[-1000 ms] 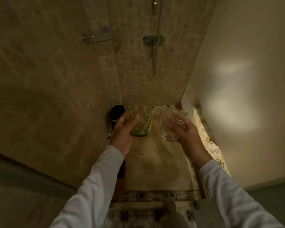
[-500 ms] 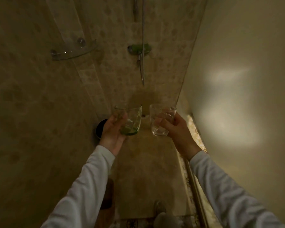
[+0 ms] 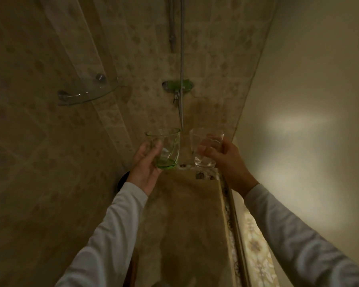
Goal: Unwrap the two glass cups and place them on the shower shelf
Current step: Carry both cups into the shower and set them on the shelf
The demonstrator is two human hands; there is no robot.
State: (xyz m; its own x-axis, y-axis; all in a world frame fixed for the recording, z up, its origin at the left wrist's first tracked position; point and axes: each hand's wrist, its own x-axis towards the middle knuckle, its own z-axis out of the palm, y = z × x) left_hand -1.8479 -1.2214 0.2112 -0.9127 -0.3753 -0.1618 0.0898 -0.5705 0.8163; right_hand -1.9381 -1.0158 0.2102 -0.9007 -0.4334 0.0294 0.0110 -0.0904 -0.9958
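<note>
My left hand (image 3: pixel 146 165) grips a green-tinted glass cup (image 3: pixel 167 150), upright, held in mid-air in front of the tiled shower wall. My right hand (image 3: pixel 224 159) grips a clear glass cup (image 3: pixel 203 149) beside it, a small gap apart. Neither cup has any wrapping on it. The curved glass corner shelf (image 3: pixel 85 93) hangs on the wall up and to the left of both cups, bare, with two round metal mounts.
A shower mixer with a green soap dish (image 3: pixel 177 85) and a hanging hose (image 3: pixel 181 59) sit on the back wall above the cups. A dark round object (image 3: pixel 121 181) lies behind my left wrist. A plain wall (image 3: pixel 309 100) closes the right side; a patterned strip (image 3: pixel 255 251) runs along the floor edge.
Both hands have risen with the cups and the view has tilted up. The shelf and mixer now sit lower in view, nearer the cups.
</note>
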